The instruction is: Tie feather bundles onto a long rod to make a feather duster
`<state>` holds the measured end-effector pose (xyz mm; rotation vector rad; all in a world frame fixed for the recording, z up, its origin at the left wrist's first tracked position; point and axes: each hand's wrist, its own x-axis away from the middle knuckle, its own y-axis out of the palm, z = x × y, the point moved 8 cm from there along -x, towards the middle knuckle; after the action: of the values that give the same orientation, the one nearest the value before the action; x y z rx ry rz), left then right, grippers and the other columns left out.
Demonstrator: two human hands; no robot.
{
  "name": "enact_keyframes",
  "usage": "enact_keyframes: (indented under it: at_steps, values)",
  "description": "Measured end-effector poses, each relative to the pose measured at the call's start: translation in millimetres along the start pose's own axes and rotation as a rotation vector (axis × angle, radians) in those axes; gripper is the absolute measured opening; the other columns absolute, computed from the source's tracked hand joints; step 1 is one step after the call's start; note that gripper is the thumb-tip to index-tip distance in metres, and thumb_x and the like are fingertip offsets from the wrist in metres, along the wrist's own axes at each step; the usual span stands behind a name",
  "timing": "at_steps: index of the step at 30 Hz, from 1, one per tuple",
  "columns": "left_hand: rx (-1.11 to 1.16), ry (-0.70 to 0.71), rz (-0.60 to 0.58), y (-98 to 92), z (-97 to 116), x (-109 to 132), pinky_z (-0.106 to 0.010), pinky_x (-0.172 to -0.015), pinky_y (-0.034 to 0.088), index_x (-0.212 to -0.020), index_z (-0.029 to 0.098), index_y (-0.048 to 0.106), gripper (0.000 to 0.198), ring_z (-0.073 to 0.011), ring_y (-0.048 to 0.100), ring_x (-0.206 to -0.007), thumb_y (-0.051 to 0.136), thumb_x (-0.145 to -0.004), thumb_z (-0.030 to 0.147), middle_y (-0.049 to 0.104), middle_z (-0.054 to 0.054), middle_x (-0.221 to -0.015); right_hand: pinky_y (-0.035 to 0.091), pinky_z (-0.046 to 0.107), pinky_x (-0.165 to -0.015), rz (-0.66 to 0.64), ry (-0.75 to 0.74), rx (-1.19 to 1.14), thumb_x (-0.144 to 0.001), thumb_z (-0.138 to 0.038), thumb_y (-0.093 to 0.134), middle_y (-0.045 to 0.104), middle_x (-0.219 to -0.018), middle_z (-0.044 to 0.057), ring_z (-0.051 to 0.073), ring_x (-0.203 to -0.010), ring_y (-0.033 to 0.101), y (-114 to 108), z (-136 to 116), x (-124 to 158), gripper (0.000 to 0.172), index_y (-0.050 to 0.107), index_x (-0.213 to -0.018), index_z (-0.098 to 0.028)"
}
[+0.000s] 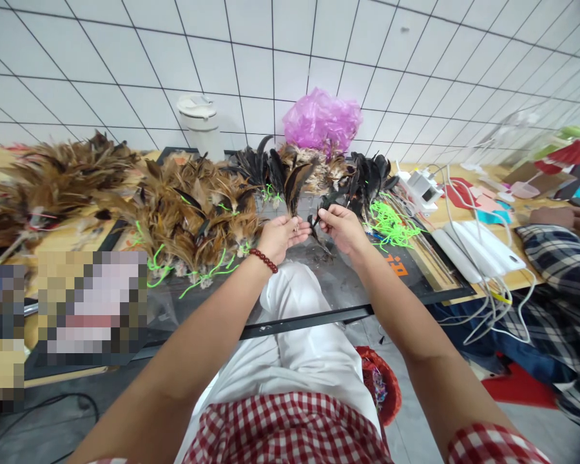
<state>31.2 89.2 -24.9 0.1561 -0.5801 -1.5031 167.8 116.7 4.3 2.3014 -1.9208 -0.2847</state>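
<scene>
My left hand (281,237) pinches the base of a small bunch of brown and black feathers (298,187), which stands upright from the fingers. Close beside it, my right hand (341,225) has its thumb and fingers pressed together on a dark feather (318,221). Both hands are over the dark table mat, almost touching. Left of them lies a large heap of brown feather bunches (193,206) tied with bright green string. Black feather bunches (263,169) lie just behind the hands. A tangle of green string (391,224) rests to the right of my right hand.
A pink plastic bag (323,119) and a white lidded container (198,122) stand against the tiled wall. At right are a white power strip (483,248) with cables and a co-worker's plaid sleeve (555,241). More feathers (72,174) lie far left; a red basket (384,386) stands below.
</scene>
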Motion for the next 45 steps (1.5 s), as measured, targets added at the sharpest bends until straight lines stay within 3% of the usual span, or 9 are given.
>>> enact_keyframes:
  at_steps: [12, 15, 19, 23, 27, 30, 35, 42, 45]
  values:
    - [-0.112, -0.164, -0.299, 25.6, -15, 14, -0.025, -0.062, 0.054, -0.083, 0.008, 0.064, 0.007, -0.0133, 0.066, -0.061, 0.062, -0.082, 0.014, 0.065, -0.005, -0.064, 0.030, 0.021, -0.047, 0.035, -0.146, 0.097, -0.065, -0.042, 0.076, 0.040, -0.048, -0.007, 0.007, -0.046, 0.034, -1, -3, -2, 0.036, 0.050, -0.058, -0.019]
    - [0.011, -0.128, -0.211, 19.7, -10, 9, -0.028, -0.069, 0.054, -0.077, 0.009, 0.061, 0.006, -0.0139, 0.067, -0.066, 0.059, -0.083, 0.011, 0.066, -0.005, -0.067, 0.040, 0.023, -0.054, 0.039, -0.196, 0.218, -0.064, -0.045, 0.075, 0.055, -0.071, -0.002, 0.008, -0.055, 0.044, 0, -8, 0, 0.035, 0.059, -0.084, -0.021]
    - [0.146, -0.095, -0.091, 8.8, -5, 4, -0.026, -0.065, 0.052, -0.077, 0.010, 0.058, 0.007, -0.0117, 0.064, -0.063, 0.056, -0.085, 0.010, 0.068, -0.007, -0.073, 0.047, 0.033, -0.078, -0.103, -0.407, 0.617, -0.051, -0.039, 0.084, 0.051, -0.123, 0.010, 0.016, -0.084, 0.054, 21, -16, 9, 0.086, 0.047, -0.128, -0.024]
    - [0.131, -0.117, -0.148, 12.1, -7, 3, -0.024, -0.063, 0.050, -0.081, 0.010, 0.060, 0.004, -0.0068, 0.055, -0.051, 0.056, -0.084, 0.011, 0.066, -0.004, -0.068, 0.045, 0.039, -0.087, -0.111, -0.498, 0.833, -0.063, -0.039, 0.077, 0.049, -0.127, 0.012, 0.020, -0.090, 0.053, 30, -12, 13, 0.083, 0.041, -0.137, -0.024]
    - [0.132, -0.045, -0.087, 6.8, -4, 2, -0.024, -0.067, 0.050, -0.081, 0.010, 0.058, 0.004, -0.0071, 0.057, -0.054, 0.056, -0.084, 0.011, 0.062, -0.001, -0.062, 0.047, 0.033, -0.077, -0.087, -0.435, 0.853, -0.064, -0.044, 0.076, 0.058, -0.114, 0.010, 0.018, -0.082, 0.055, 19, -11, 8, 0.069, 0.054, -0.124, -0.020]
    - [0.165, 0.060, 0.006, -1.5, 4, 0, -0.027, -0.072, 0.052, -0.081, 0.012, 0.057, 0.003, -0.0110, 0.064, -0.065, 0.057, -0.084, 0.013, 0.061, -0.001, -0.063, 0.043, 0.028, -0.063, -0.024, -0.248, 0.922, -0.068, -0.050, 0.070, 0.065, -0.082, 0.004, 0.014, -0.066, 0.054, -3, -9, 2, 0.042, 0.068, -0.093, -0.017]
    - [0.167, 0.139, 0.101, -9.0, 12, 0, -0.025, -0.070, 0.052, -0.082, 0.012, 0.056, 0.005, -0.0102, 0.065, -0.063, 0.059, -0.083, 0.016, 0.060, 0.001, -0.062, 0.030, 0.024, -0.049, -0.229, -0.002, 1.095, -0.058, -0.042, 0.077, 0.054, -0.049, -0.003, 0.009, -0.048, 0.044, -8, 5, 4, 0.029, 0.064, -0.058, -0.016]
    - [0.085, 0.056, 0.041, -4.3, 3, -2, -0.027, -0.069, 0.054, -0.080, 0.011, 0.057, 0.007, -0.0127, 0.067, -0.064, 0.060, -0.083, 0.016, 0.066, -0.004, -0.067, 0.032, 0.020, -0.045, -0.098, 0.086, 0.375, -0.058, -0.043, 0.077, 0.064, -0.060, 0.000, 0.008, -0.048, 0.050, -7, -5, 3, 0.036, 0.053, -0.061, -0.017]
    - [-0.005, 0.008, 0.021, 0.1, -2, 0, -0.028, -0.065, 0.055, -0.076, 0.011, 0.057, 0.009, -0.0143, 0.068, -0.062, 0.061, -0.082, 0.015, 0.068, -0.007, -0.070, 0.032, 0.019, -0.043, -0.055, 0.094, 0.245, -0.057, -0.045, 0.079, 0.067, -0.065, 0.002, 0.007, -0.049, 0.051, -8, -7, 3, 0.040, 0.051, -0.062, -0.017]
